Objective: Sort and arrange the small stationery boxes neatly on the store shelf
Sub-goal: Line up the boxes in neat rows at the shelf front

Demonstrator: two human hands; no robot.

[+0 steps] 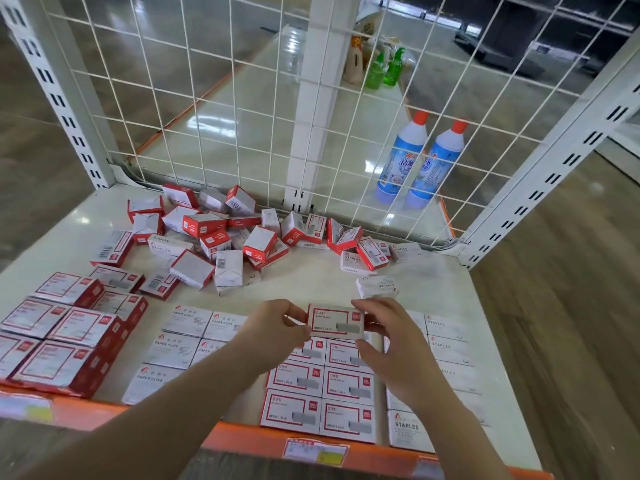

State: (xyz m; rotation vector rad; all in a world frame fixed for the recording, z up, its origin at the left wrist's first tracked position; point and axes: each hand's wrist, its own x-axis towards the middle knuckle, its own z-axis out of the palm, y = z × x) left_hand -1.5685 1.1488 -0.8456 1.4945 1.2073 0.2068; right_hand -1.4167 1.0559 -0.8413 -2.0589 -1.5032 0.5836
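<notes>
Head view: left hand (277, 329) and right hand (388, 336) pinch a small red-bordered white cardboard box (335, 322). Face up, long axis left-right, above red-bordered rows (320, 396).

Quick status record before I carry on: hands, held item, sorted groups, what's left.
left hand: pinches held box's left end
right hand: grips its right end
held box: red-bordered, above red-bordered rows
paper clip boxes: rows left of the hands
staples boxes: column at right
large red boxes: far left
unsorted pile: back of shelf
</notes>
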